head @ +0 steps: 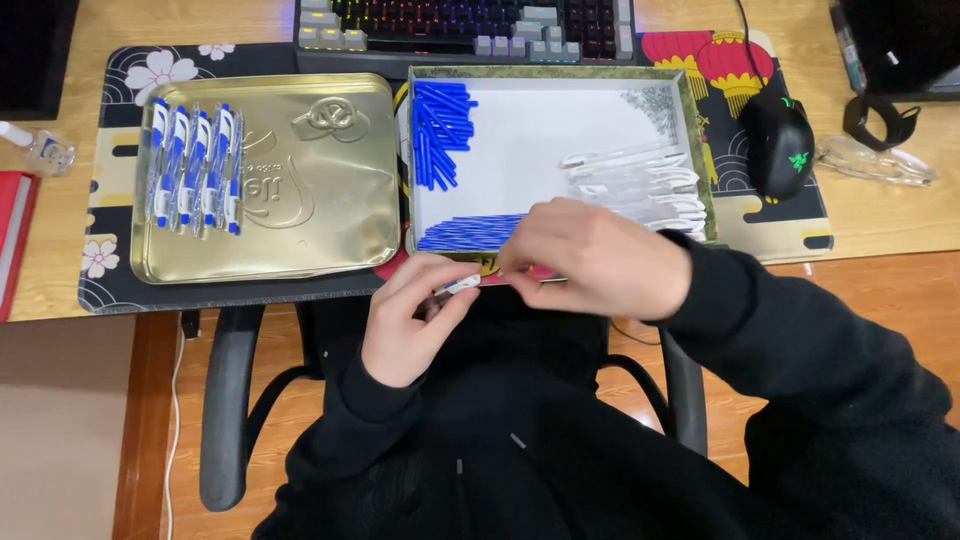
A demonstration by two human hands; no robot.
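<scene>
Pen barrel [462,286], white, pinched in left hand [405,320] w/ right hand [590,255] closed at its tip, held just below parts tray [548,72] for short reach; finished pens [195,165] lie apart on gold lid [300,230].

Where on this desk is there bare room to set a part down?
The gold tin lid is bare right of the row of assembled pens. The white tray is open mid-floor, between the blue caps and clear barrels. Its front edge is crowded by blue refills and both hands.
</scene>
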